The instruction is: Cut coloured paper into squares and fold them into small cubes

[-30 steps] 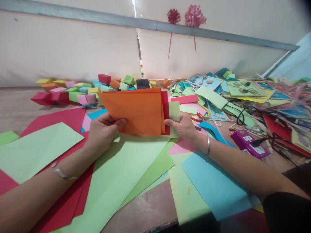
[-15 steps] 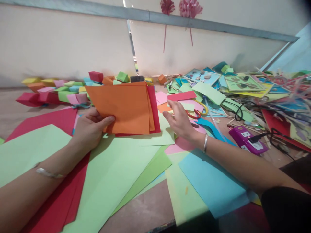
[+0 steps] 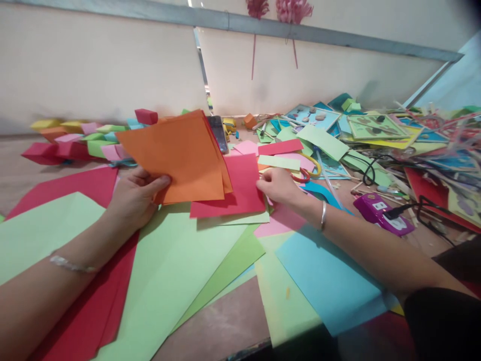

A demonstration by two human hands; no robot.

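Observation:
My left hand (image 3: 140,193) grips a few orange paper sheets (image 3: 175,160) near their lower left edge, thumb on top. The sheets are raised and tilted, with a little red showing behind their right edge. My right hand (image 3: 276,184) pinches the right edge of a red paper sheet (image 3: 242,183), whose left part is hidden behind the orange ones. Below lie a large light green sheet (image 3: 188,260) and a darker green sheet (image 3: 229,273).
Folded paper blocks (image 3: 75,150) are piled at the back left. A phone (image 3: 219,133), scissors (image 3: 315,168), a purple power socket (image 3: 383,214) with a black cable and paper scraps lie at the back and right. A blue sheet (image 3: 326,276) lies front right.
My right hand has closed on the red sheet, which now sticks out to the right of the orange ones. The orange sheets have tilted and shifted left, uncovering the phone.

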